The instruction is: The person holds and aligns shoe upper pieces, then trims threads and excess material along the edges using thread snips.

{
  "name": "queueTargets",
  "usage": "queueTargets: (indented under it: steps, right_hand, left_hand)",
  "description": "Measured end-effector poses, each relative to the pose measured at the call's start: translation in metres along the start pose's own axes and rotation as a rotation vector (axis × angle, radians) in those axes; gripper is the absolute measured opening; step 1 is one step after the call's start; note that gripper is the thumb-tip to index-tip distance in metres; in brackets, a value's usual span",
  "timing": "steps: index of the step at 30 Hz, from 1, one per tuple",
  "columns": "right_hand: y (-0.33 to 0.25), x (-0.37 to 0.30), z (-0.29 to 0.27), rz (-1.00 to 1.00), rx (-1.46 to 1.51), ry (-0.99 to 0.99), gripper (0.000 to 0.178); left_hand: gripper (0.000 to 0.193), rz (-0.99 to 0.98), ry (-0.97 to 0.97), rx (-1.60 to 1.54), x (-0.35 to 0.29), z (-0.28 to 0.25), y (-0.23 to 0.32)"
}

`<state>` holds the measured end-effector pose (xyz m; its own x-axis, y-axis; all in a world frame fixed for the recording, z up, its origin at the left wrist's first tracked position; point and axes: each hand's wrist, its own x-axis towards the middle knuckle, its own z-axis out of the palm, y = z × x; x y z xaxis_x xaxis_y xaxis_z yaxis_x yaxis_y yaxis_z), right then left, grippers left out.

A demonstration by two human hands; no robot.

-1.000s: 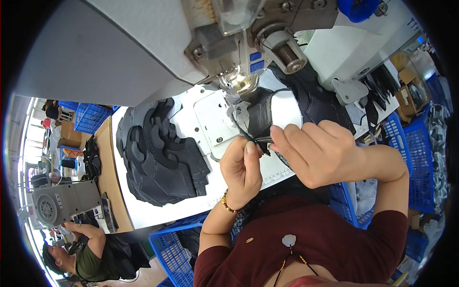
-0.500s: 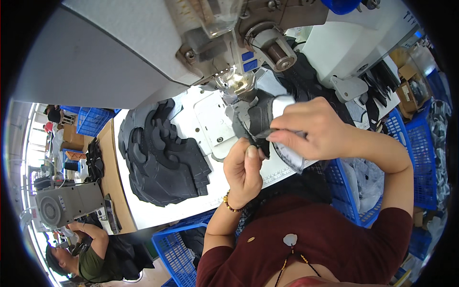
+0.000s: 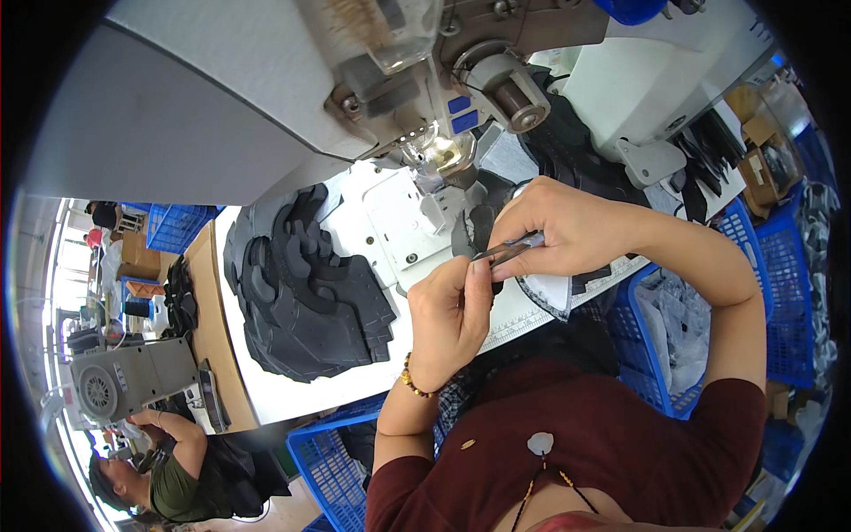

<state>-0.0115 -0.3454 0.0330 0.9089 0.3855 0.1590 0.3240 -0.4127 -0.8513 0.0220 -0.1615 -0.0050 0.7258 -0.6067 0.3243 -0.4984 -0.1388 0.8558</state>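
Observation:
Near the table's front edge, my two hands meet at a dark grey fabric piece (image 3: 477, 223) with a white lining (image 3: 548, 293). The thumb and fingers of my left hand (image 3: 450, 310) pinch its edge. My right hand (image 3: 563, 229) is closed round a pair of metal thread snips (image 3: 514, 248), whose tips reach my left fingertips. Part of the fabric lies under my right hand, so its full shape is hidden. Just beyond stands the sewing machine's needle area (image 3: 443, 155), lit by a lamp. Left of my hands lies a pile of black cut pieces (image 3: 310, 306).
The white table (image 3: 257, 377) has a ruler strip (image 3: 523, 324) along its front. More black pieces (image 3: 576, 151) lie beyond my right hand. Blue baskets (image 3: 328, 479) stand below the table and at the right (image 3: 651, 355). A co-worker (image 3: 177, 470) sits at another machine (image 3: 133, 377), lower left.
My right hand has moved slightly left and turned, bringing the snips to my left fingertips. The fabric has shifted, with less white lining showing above my right hand.

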Motion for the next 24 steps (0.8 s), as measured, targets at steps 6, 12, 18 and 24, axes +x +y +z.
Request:
queueTargets:
  steps: [6,12,18,24]
  right_hand:
    - [0.000,0.004,0.001,-0.076,0.118,-0.005,0.020]
    - [0.000,0.001,0.003,0.057,0.206,-0.040,0.020]
    - [-0.022,-0.020,0.005,-0.091,-0.624,0.362,0.038]
    - [-0.030,-0.023,0.012,-0.344,-1.027,0.440,0.022]
  left_hand:
    - [0.033,-0.083,-0.100,-0.697,0.001,-0.001,-0.008]
    - [0.034,-0.133,-0.117,-0.772,0.000,0.006,-0.015]
    - [0.035,-0.149,-0.091,-0.595,-0.004,0.006,-0.011]
    - [0.033,-0.108,-0.015,-0.604,-0.006,0.008,-0.009]
